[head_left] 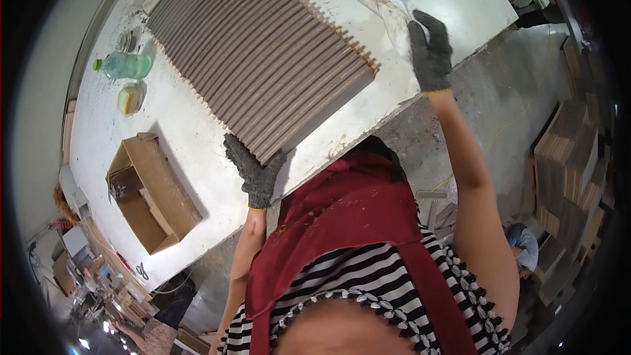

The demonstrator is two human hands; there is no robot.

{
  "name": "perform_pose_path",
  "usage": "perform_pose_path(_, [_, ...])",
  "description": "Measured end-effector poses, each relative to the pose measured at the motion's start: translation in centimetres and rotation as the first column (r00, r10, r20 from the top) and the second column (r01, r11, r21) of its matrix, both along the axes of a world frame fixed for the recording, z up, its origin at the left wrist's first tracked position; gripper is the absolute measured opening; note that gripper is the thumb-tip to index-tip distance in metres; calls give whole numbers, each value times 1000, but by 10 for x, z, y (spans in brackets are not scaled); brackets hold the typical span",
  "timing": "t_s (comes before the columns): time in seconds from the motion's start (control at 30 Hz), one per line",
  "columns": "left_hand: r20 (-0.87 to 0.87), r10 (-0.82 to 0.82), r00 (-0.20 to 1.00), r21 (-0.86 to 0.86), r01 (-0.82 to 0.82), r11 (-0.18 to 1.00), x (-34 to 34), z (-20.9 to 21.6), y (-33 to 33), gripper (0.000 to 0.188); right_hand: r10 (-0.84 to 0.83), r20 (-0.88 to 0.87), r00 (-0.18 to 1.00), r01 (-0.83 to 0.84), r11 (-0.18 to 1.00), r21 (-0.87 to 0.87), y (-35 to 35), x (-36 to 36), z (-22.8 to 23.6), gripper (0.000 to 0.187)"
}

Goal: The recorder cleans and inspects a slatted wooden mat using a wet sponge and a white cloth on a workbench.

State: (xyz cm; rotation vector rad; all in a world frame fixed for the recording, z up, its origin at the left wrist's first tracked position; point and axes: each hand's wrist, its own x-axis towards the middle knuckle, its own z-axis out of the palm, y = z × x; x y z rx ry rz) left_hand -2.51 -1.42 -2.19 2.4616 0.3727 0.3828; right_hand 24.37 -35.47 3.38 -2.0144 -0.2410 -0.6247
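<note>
A long row of narrow grey-brown wooden strips [263, 52], packed side by side, lies across the white table. My left hand [253, 174], in a dark grey knit glove, rests against the row's near end. Its thumb and fingers are spread in a V around the corner, and some fingertips are hidden by the strips. To the right of the row, my right hand [432, 52], gloved the same way, is closed on a crumpled white cloth [388, 13]. The cloth has brownish stains and hangs over the tabletop, and my right thumb and fingers pinch its near part.
On the left of the white table [197, 158] stand a green-capped bottle [125, 66], a small jar of yellowish stuff [131, 98] and an open cardboard box [154, 194]. Stacked boards [568, 151] stand on the floor at right, near a crouching person [522, 246].
</note>
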Motion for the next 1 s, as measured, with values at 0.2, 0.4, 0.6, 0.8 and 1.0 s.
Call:
perform_pose_path(0.2, [90, 281, 955, -771, -111, 627, -33, 7, -29, 79, 246, 41, 968, -201, 868, -453, 50, -90, 22, 28])
perform_pose_path(0.4, [40, 310, 950, -817, -147, 557, -24, 7, -22, 51, 220, 130, 967, -139, 878, -459, 71, -108, -24, 31])
perform_pose_path(0.6, [-149, 228, 962, -684, -267, 679, -23, 10, -1, 46, 556, -42, 830, -497, 705, -505, 109, -135, 5, 27])
perform_pose_path(0.8, [-156, 102, 982, -668, -181, 722, -22, 6, 12, 45, 635, -83, 768, -540, 574, -616, 160, -172, 6, 27])
perform_pose_path(1.0, [-7, 221, 975, 52, -220, 974, -42, -57, 19, 34, 688, -267, 675, -681, 441, -584, 214, -201, 0, 20])
